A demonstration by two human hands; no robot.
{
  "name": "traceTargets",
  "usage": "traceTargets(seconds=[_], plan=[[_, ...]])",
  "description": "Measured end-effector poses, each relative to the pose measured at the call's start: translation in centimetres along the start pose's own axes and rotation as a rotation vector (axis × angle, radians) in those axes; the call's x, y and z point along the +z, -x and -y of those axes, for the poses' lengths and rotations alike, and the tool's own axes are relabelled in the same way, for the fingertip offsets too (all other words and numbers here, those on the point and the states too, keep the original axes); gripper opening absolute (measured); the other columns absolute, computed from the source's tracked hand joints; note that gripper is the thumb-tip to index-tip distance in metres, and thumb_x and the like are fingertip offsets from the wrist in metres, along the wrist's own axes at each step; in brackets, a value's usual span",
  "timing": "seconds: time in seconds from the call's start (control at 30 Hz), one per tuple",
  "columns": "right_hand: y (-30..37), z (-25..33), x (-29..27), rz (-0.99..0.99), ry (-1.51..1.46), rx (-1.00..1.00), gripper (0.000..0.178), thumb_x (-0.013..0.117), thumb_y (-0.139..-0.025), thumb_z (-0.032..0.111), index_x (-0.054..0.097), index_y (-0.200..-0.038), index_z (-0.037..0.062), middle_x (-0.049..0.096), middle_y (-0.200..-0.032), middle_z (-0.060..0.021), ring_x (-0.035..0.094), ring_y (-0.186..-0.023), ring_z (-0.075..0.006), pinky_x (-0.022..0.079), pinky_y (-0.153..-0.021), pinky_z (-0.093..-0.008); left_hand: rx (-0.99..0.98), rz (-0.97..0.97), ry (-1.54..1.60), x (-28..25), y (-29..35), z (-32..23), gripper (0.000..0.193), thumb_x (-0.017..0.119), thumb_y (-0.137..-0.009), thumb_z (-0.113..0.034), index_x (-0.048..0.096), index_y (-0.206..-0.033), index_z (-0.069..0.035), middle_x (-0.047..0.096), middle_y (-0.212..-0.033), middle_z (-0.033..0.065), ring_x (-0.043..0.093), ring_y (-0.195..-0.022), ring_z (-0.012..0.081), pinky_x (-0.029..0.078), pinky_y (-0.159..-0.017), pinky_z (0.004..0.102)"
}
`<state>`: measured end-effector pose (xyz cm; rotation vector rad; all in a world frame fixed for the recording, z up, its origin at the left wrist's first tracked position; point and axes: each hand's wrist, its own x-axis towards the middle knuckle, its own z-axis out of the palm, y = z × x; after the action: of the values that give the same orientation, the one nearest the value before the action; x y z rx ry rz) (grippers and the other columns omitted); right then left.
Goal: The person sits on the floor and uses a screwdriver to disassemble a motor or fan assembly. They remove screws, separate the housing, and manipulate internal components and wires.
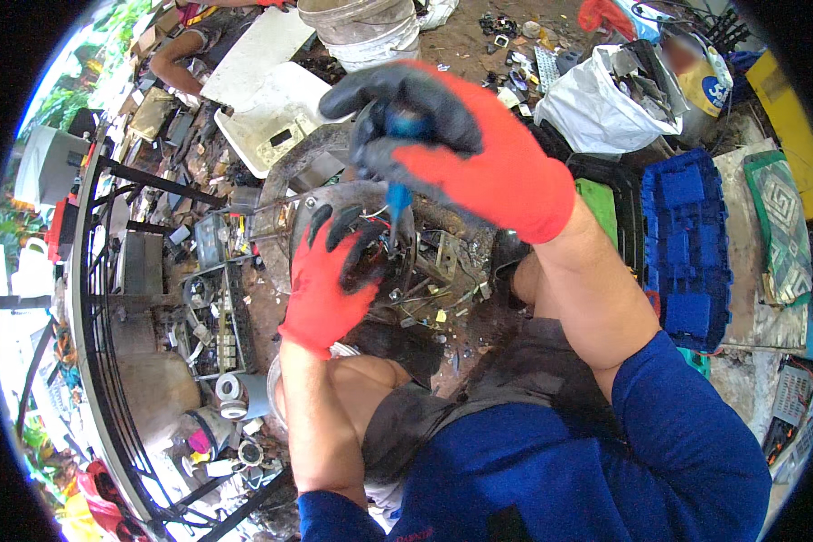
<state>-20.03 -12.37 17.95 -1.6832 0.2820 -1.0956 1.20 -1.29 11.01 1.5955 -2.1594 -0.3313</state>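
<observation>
My right hand (pixel 465 144), in a red glove with black palm and fingers, is raised and closed around a blue-handled screwdriver (pixel 399 194). Its shaft points down toward a round grey metal part (pixel 314 200) with wires and dark innards. Lower and to the left, my left hand (pixel 334 271) wears a matching glove; its fingers are spread over the near side of that part. The fingertips seem to rest on it, and the palm hides some of it. Whether the screwdriver's tip touches anything is too blurred to tell.
Small scrap (pixel 438 257) litters the ground by the part. Beyond stand white buckets (pixel 361 32) and a white plastic panel (pixel 262 135). A blue plastic case (pixel 686 253) and a white sack (pixel 596 108) are at right. A black metal rack (pixel 95 298) runs along the left. Another person's arm (pixel 176 63) shows far left.
</observation>
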Motion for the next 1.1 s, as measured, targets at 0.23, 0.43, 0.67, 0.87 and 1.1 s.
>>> traceTargets(seconds=[0.23,0.43,0.67,0.87,1.1], plan=[[0.0,0.3,-1.8,-0.158,-0.033,-0.097,0.025,0.060,-0.086,0.003,0.063,-0.111,0.0052,0.058,-0.093,0.0002,0.052,-0.083,-0.0069,0.047,-0.077,-0.0244,-0.086,0.256,-0.426,0.4,-1.5,-1.6,0.061,0.080,-0.065,-0.025,0.066,-0.124,-0.027,0.041,-0.147,0.0162,0.031,-0.139,0.0437,0.026,-0.110,0.0609],[0.7,-0.6,-1.1,-0.148,-0.018,-0.046,0.026,0.059,-0.088,0.003,0.061,-0.114,0.0043,0.061,-0.099,-0.0018,0.056,-0.092,-0.0077,0.048,-0.083,-0.0260,-0.192,0.291,-0.391,2.5,-3.1,0.0,0.054,0.077,-0.066,-0.020,0.069,-0.119,-0.025,0.041,-0.147,0.0141,0.035,-0.135,0.0429,0.028,-0.108,0.0616],[1.5,-1.1,-1.1,-0.122,0.006,0.008,0.038,0.052,-0.087,-0.005,0.056,-0.123,0.0027,0.061,-0.115,-0.0051,0.055,-0.107,-0.0098,0.045,-0.096,-0.0270,-0.080,0.174,-0.188,2.3,-2.2,1.3,0.052,0.073,-0.073,-0.022,0.063,-0.123,-0.012,0.044,-0.142,0.0172,0.037,-0.134,0.0405,0.028,-0.108,0.0561],[1.3,-2.2,-0.4,-0.196,-0.067,0.019,0.032,0.059,-0.091,0.000,0.057,-0.123,0.0017,0.063,-0.109,-0.0040,0.058,-0.100,-0.0102,0.047,-0.090,-0.0264,-0.190,-0.252,0.393,0.6,-0.6,2.1,0.039,0.067,-0.082,-0.009,0.060,-0.120,-0.001,0.061,-0.123,0.0222,0.057,-0.117,0.0382,0.044,-0.100,0.0409],[0.7,-2.4,0.1,-0.244,-0.165,0.036,0.030,0.062,-0.090,0.002,0.060,-0.121,0.0019,0.066,-0.107,-0.0053,0.062,-0.095,-0.0122,0.050,-0.083,-0.0275,-0.236,-0.367,0.498,-0.1,1.1,2.6,0.039,0.069,-0.080,-0.005,0.062,-0.118,0.000,0.066,-0.111,0.0180,0.063,-0.107,0.0325,0.048,-0.094,0.0370]])
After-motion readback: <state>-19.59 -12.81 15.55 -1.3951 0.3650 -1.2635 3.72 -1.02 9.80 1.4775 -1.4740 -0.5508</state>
